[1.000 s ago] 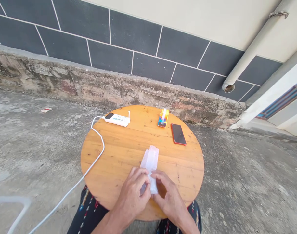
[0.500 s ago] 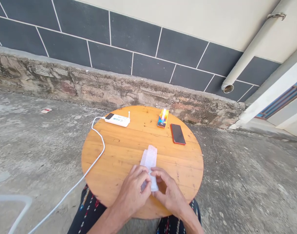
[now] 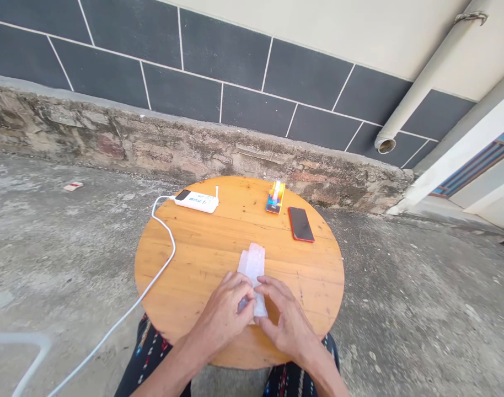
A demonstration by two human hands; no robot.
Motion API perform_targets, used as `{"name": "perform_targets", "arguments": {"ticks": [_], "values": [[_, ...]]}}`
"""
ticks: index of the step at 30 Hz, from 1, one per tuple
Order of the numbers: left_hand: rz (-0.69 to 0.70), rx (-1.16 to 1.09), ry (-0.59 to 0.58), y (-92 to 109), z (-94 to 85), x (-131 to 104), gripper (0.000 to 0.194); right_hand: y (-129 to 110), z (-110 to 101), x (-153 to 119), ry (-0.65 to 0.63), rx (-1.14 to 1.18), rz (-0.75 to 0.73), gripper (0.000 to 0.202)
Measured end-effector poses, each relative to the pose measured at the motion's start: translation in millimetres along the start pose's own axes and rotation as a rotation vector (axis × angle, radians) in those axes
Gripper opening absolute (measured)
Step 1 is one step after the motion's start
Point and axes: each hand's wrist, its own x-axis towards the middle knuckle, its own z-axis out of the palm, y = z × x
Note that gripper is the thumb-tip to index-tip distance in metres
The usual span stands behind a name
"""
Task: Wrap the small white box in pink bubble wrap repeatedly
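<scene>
Barely shifted since the earlier frame, the white sheet (image 3: 256, 263) has its near end slightly farther from the bench's (image 3: 186, 264) near edge. You have it flat between your hands, its long axis running away from you and its far end past your fingertips; neither hand is clearly nearer. Your left hand (image 3: 225, 311) is curled narrow at the left edge, though I cannot tell whether it pinches; your right hand (image 3: 285, 325) arches, thumb and fingers parted, along the right.
</scene>
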Motion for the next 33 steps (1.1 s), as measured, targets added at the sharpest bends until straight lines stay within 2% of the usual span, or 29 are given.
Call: {"name": "perform_targets", "arguments": {"ticks": [6,11,20,26,29,33], "values": [[-0.012,-0.012,0.001,2,-1.6,-2,0.016,-7,6,0,0.01,-0.122,-0.073,0.045],[-0.023,-0.081,0.002,4,-5.3,-7,0.014,-12,0,3,-0.04,-0.201,-0.094,0.037],[-0.087,-0.24,-0.096,6,-29.0,-2,0.012,-15,-6,4,-0.101,-0.278,-0.092,0.035],[-0.256,-0.055,-0.044,-13,-28.1,15,0.02,-11,-5,3,-0.099,-0.301,-0.099,0.029],[-0.322,0.055,-0.067,-22,-21.6,27,0.023,-11,-5,3,-0.09,-0.303,-0.101,0.028],[-0.392,0.148,-0.088,-22,-14.9,40,0.025,-12,-5,3,-0.083,-0.293,-0.105,0.028]]}}
